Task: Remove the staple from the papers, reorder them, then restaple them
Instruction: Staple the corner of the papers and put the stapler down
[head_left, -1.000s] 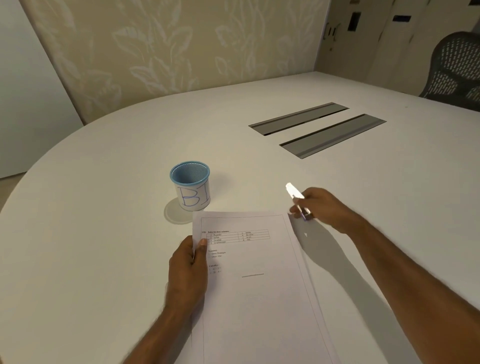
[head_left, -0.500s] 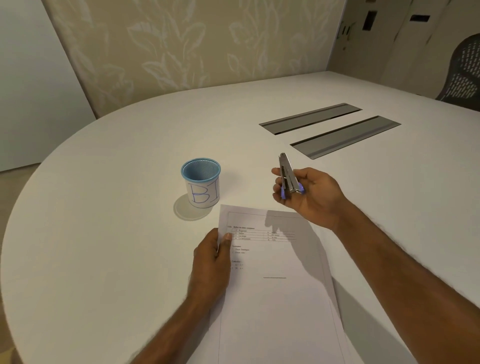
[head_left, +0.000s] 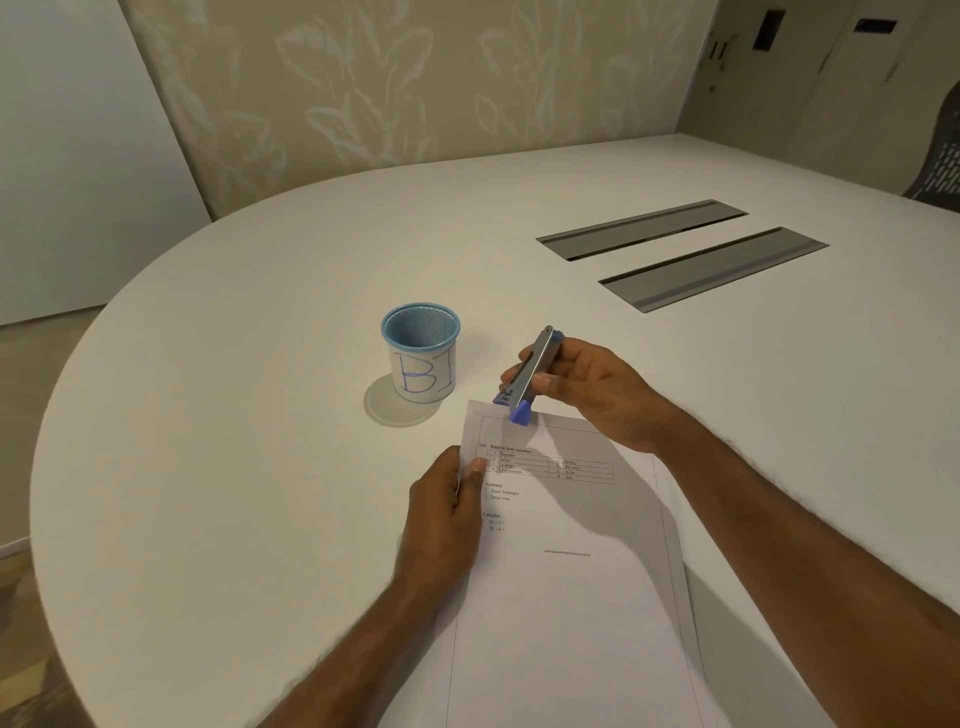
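A stack of printed papers (head_left: 566, 571) lies flat on the white table (head_left: 234, 415) in front of me. My left hand (head_left: 447, 514) pinches its left edge, thumb on the top sheet. My right hand (head_left: 587, 389) grips a small silver and blue stapler (head_left: 527, 376), tilted with its blue nose down at the top edge of the papers near the upper left corner. No staple is visible on the sheets.
A blue mesh cup (head_left: 421, 351) with a white label marked "BI" stands just beyond the papers' top left corner. Two grey cable slots (head_left: 680, 254) are set in the table at the back right. A mesh chair (head_left: 940, 156) is at the far right edge.
My right hand lifted the stapler off the table beside the papers, turned it, and brought it left and down to the papers' top edge. My left hand stayed on the left edge.
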